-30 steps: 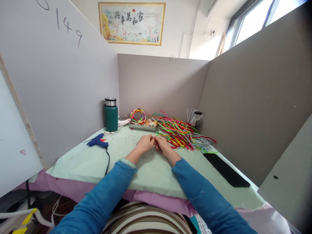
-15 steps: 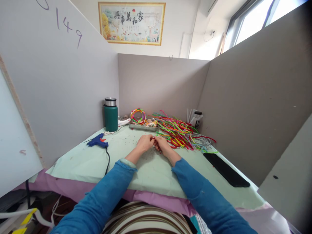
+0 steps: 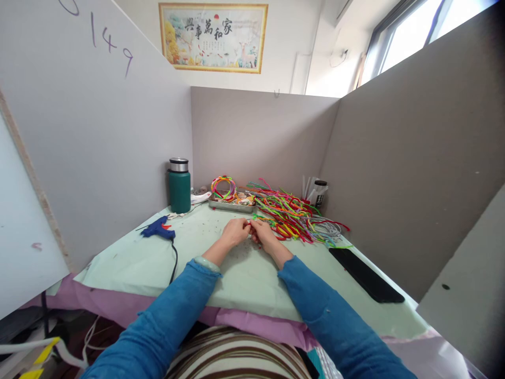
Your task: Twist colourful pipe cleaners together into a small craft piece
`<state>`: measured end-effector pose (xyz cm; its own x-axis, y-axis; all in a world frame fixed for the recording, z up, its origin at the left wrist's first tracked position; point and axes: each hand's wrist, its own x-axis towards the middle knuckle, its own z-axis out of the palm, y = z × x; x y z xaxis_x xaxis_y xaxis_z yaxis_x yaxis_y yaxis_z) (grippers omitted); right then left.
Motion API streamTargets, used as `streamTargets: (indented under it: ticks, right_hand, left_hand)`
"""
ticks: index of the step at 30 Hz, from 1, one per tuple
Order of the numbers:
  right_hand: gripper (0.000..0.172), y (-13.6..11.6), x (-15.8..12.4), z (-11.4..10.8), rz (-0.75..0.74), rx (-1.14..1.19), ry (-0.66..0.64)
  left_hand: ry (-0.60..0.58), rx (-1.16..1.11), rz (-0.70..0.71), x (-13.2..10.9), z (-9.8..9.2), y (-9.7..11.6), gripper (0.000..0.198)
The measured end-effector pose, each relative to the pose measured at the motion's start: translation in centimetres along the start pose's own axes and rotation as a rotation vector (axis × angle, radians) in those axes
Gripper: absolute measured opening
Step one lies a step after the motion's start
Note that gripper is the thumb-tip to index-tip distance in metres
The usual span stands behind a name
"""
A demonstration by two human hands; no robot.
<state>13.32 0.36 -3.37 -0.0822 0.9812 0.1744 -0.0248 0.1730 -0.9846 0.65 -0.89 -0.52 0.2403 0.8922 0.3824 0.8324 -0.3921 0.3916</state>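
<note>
My left hand (image 3: pixel 235 231) and my right hand (image 3: pixel 264 235) meet fingertip to fingertip above the middle of the table. Pinched between them is a small red piece (image 3: pixel 249 223), mostly covered by my fingers, so its kind does not show. The fingers of both hands are closed. Just beyond my right hand lies a loose heap of multicoloured cords (image 3: pixel 290 208), some ends close to my knuckles. Behind my hands stands a shallow metal tray (image 3: pixel 232 207) holding small pieces, with multicoloured braided rings (image 3: pixel 213 185) propped in it.
A blue glue gun (image 3: pixel 158 228) with a black cable lies to the left, and a green flask (image 3: pixel 180 190) stands behind it. To the right are a black phone-like slab (image 3: pixel 366 275), a coil of grey cord (image 3: pixel 325 227) and a black-lidded container (image 3: pixel 319 192). Grey partitions (image 3: pixel 264 137) enclose the table.
Almost nothing differs. My fingertips have shifted very slightly around the small red piece, while both arms and everything on the table stay in place.
</note>
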Motion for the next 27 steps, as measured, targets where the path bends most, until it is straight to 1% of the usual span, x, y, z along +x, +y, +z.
streamTargets:
  ticks: [4, 15, 27]
  right_hand:
    - [0.028, -0.3, -0.18, 0.09, -0.002, -0.013, 0.025]
    - [0.025, -0.1, 0.02, 0.03, 0.006, -0.014, 0.05]
    - [0.03, 0.07, 0.14, -0.07, 0.01, -0.014, 0.045]
  left_hand:
    - [0.006, 0.0, 0.032, 0.11, 0.19, -0.19, 0.029]
    - [0.005, -0.002, 0.048, 0.07, 0.17, -0.1, 0.028]
    - [0.002, -0.007, 0.068, 0.11, 0.2, -0.13, 0.031]
